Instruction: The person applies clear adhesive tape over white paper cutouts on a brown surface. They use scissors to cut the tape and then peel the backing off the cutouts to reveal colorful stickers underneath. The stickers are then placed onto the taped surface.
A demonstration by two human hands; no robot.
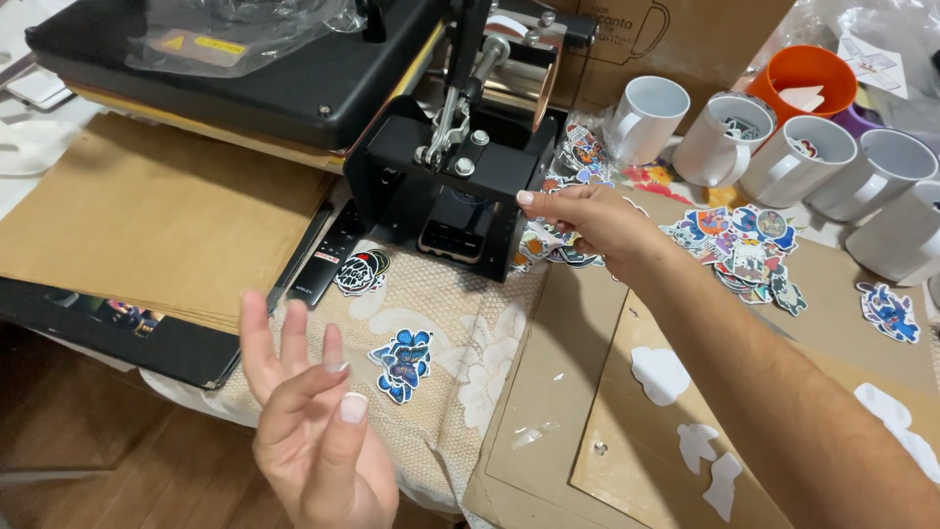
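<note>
While our right hand [587, 217] reaches forward across the table, its fingers are drawn narrow, thumb and forefinger pinched together just beside the front corner of the black mug press [455, 171]. We cannot tell whether anything thin sits in that pinch. Directly under and behind this hand lies a heap of colourful stickers [563, 245], touching the base of the press.

Our left hand [308, 421] hangs low at the table edge, palm up, fingers spread wide and holding nothing. Nearest to it, a blue butterfly sticker [403, 364] lies flat on the lace tablecloth [460, 333], with a round black-and-white sticker [360, 271] further back, beside a black remote control [328, 257].

We note a second pile of stickers [749, 245] to the right on brown board, well apart from the pinching hand. Behind it stands a row of white mugs [793, 157], and an orange mug [803, 73] beyond them. White backing scraps [661, 374] lie scattered on the cardboard sheet [627, 451].
</note>
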